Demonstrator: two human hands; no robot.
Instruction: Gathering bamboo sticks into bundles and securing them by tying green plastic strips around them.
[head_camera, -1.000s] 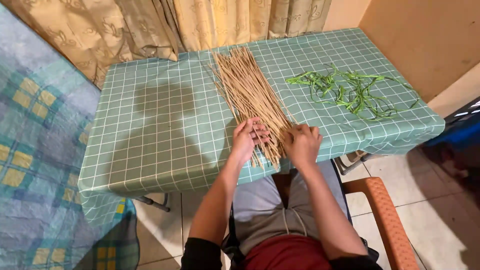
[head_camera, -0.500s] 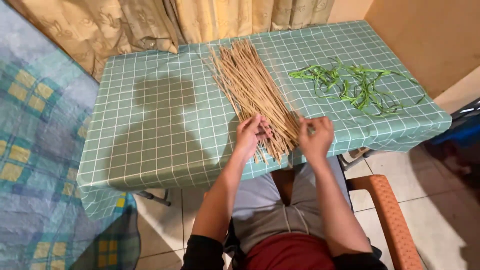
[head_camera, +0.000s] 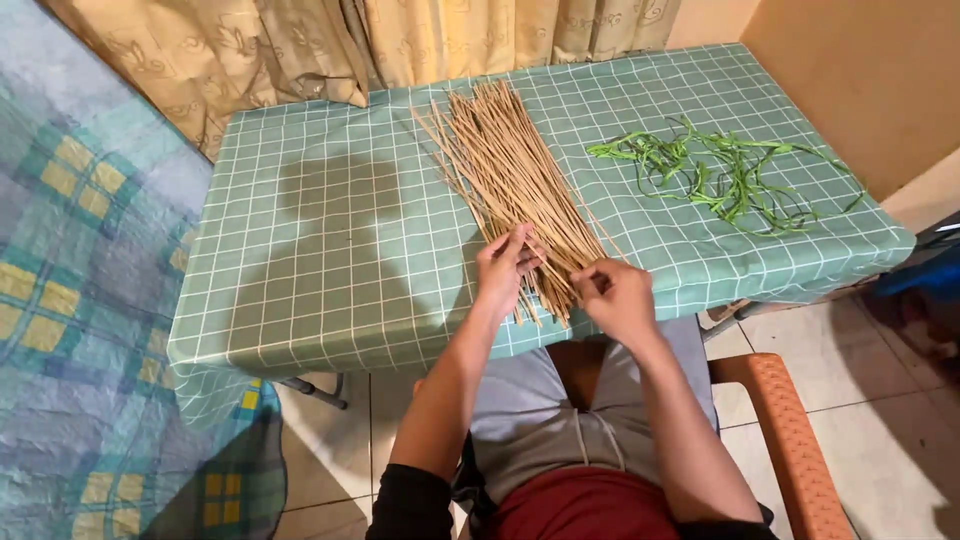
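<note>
Left hand (head_camera: 505, 268) fingers spread flat on fan of thin tan sticks (head_camera: 505, 170) at frame centre, right hand (head_camera: 618, 296) pinching stick ends, green-checked tablecloth (head_camera: 320, 240), green leaf strips (head_camera: 720, 175) upper right

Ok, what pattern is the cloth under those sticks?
The tablecloth is teal-green with a thin white grid of squares, seen best in the head view.

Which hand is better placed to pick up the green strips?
Probably the right hand: it rests at the near end of the sticks, on the side where the green strips lie; the left hand is farther away.
</note>
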